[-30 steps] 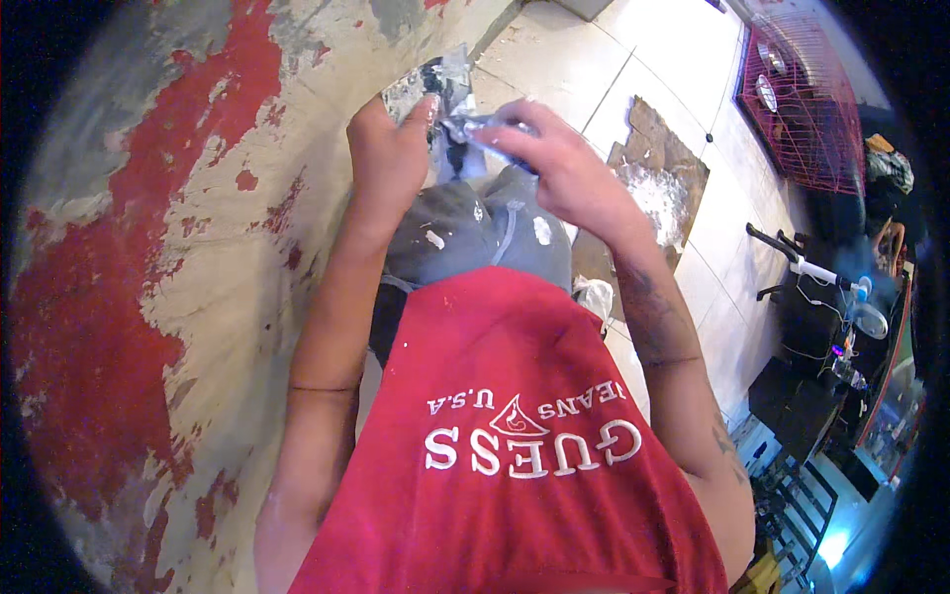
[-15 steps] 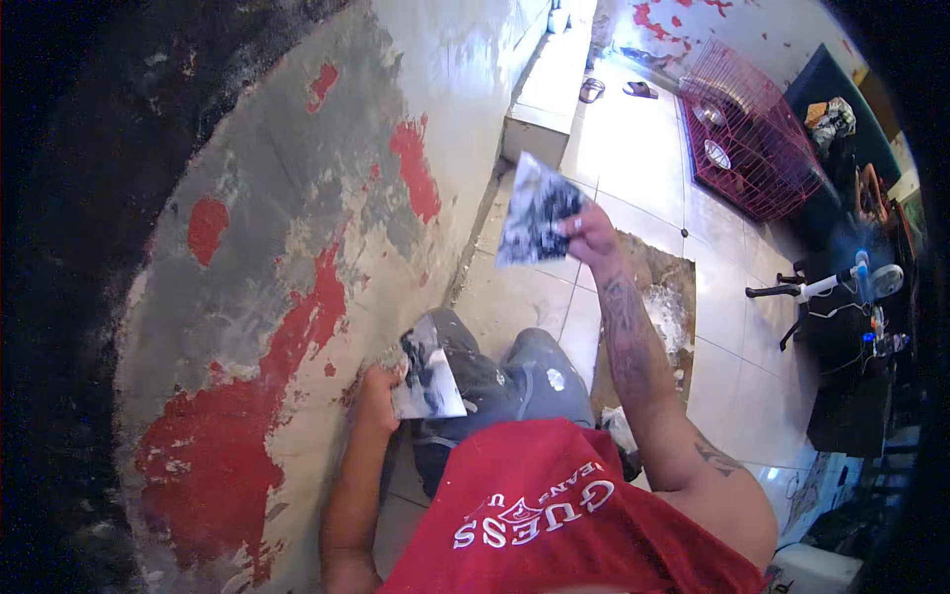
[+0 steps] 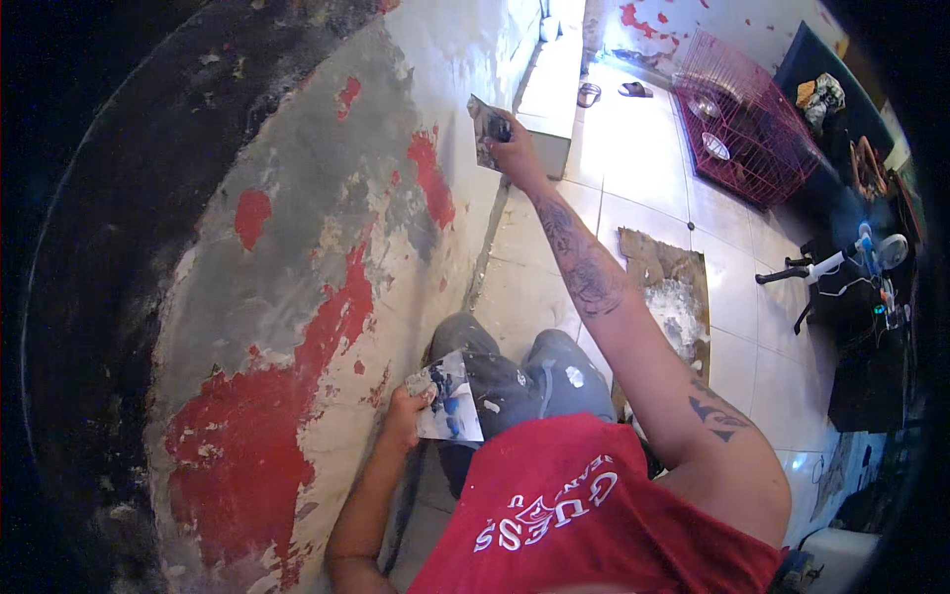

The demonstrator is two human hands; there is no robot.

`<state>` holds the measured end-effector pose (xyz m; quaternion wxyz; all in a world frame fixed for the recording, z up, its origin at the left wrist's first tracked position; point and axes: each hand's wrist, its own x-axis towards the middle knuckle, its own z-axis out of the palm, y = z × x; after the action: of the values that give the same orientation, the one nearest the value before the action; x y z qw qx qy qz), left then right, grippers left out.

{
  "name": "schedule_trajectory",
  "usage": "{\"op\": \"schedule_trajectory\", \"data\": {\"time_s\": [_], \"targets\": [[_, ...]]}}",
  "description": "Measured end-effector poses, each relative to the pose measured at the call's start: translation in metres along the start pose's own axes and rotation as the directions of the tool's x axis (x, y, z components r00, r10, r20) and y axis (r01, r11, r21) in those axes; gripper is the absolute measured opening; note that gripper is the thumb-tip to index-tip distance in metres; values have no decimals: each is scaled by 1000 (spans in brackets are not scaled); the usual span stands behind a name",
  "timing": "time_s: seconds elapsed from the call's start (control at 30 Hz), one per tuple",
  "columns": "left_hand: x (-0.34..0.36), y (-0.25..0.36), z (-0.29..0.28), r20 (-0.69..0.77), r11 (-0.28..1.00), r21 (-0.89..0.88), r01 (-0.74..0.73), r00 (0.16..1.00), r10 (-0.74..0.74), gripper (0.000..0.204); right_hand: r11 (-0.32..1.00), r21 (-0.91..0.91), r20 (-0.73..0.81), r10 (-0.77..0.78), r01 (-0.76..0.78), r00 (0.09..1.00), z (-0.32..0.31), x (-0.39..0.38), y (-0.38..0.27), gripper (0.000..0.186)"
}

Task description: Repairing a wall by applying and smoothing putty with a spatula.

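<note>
My right hand (image 3: pixel 519 153), arm stretched forward, grips a putty blade (image 3: pixel 482 129) up by the patchy wall (image 3: pixel 356 178) on my left, near a white step (image 3: pixel 539 79). Whether the blade touches the wall I cannot tell. Low beside the wall, my left hand (image 3: pixel 406 416) holds a second flat, smeared metal blade (image 3: pixel 455 416) over my legs. The wall shows red, grey and cream patches and a dark band. My grey-trousered knees (image 3: pixel 556 371) are bent below.
A stained brown sheet (image 3: pixel 673 312) lies on the tiled floor (image 3: pixel 633 208) right of my knees. Farther right are a pink wire cage (image 3: pixel 752 148) with metal bowls and dark furniture with a white fan-like device (image 3: pixel 886 252). Sandals (image 3: pixel 635 89) lie toward the back.
My hands, together over my lap a second ago, are now apart. My right hand has reached forward and left toward the wall with its blade, now turned; the view has tilted up.
</note>
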<state>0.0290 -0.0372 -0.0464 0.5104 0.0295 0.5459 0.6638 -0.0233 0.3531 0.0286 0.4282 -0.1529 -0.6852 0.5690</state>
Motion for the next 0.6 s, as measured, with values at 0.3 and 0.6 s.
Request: {"op": "schedule_trajectory", "data": {"time_s": [0.3,0.6], "targets": [[26,-46,-25,-47,996,-14,90,995,-91,20,973,-133,-159,-210,190,965,54,0,5,30],[26,-34,-21,-100,984,83,155,984,-147,19,963,-67,-68,-266,262,961,93,-98,-33,39]]}}
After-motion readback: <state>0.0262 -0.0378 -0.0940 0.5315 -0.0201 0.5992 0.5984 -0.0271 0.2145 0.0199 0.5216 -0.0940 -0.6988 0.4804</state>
